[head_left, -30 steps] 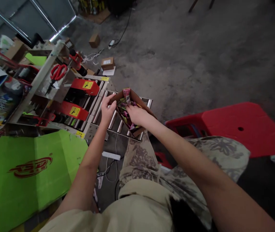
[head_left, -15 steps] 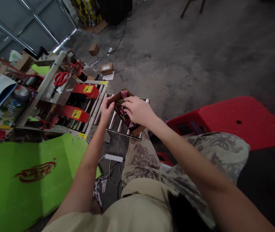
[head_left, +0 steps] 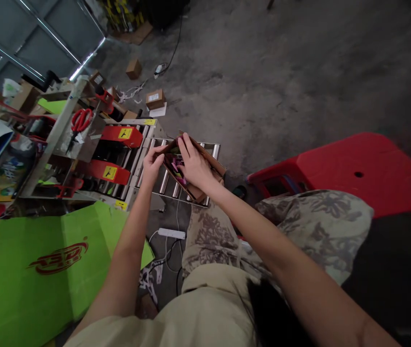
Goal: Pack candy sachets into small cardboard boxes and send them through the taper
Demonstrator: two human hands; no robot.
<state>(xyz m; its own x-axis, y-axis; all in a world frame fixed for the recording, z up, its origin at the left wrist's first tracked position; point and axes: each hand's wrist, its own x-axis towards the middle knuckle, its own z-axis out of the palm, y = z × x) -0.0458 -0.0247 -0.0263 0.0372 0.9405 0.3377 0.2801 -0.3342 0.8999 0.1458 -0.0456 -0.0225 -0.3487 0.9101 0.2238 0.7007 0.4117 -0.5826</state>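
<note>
A small brown cardboard box (head_left: pixel 211 162) filled with pink and green packets (head_left: pixel 177 168) rests on the steel rollers (head_left: pixel 162 180) of a conveyor. My left hand (head_left: pixel 152 163) grips the box's left flap with thumb and fingers closed on it. My right hand (head_left: pixel 192 164) lies flat over the open top, fingers stretched out and pressing down on the packets and the far flap.
Left of the rollers stands a taping machine with red guards (head_left: pixel 124 136) and red scissors (head_left: pixel 80 119). A green cardboard sheet (head_left: pixel 46 267) lies at the lower left. A red plastic stool (head_left: pixel 353 168) stands at the right. Small boxes (head_left: pixel 155 98) and cables litter the concrete floor.
My right hand came up out of the box and now lies flat over its top. The upright pink packet no longer sticks out. The left hand stays on the left flap.
</note>
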